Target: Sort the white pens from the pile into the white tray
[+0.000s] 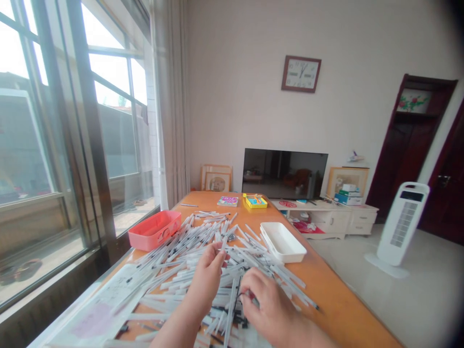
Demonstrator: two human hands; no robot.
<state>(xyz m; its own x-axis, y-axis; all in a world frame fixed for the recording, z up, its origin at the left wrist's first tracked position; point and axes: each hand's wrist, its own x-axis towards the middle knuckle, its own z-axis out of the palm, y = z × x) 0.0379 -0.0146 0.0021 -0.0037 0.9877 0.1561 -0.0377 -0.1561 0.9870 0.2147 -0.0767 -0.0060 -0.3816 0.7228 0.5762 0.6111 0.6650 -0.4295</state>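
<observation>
A large heap of translucent white pen barrels (181,268), mixed with small black pieces, spreads over the wooden table. Above the middle of it, my left hand (209,266) is closed in a pinch on a pen barrel (225,241) that points up and away. My right hand (266,297) is lower and to the right, its fingers curled together over the heap. A thin dark piece shows at its fingertips, too small to name for certain. The two hands are apart from each other.
A red plastic basket (154,232) stands left of the heap, white trays (283,241) to the right. Farther back lie a yellow box (255,201) and a colourful booklet (227,201). A printed sheet (97,304) covers the near left. A white tower fan (403,227) stands beyond the table.
</observation>
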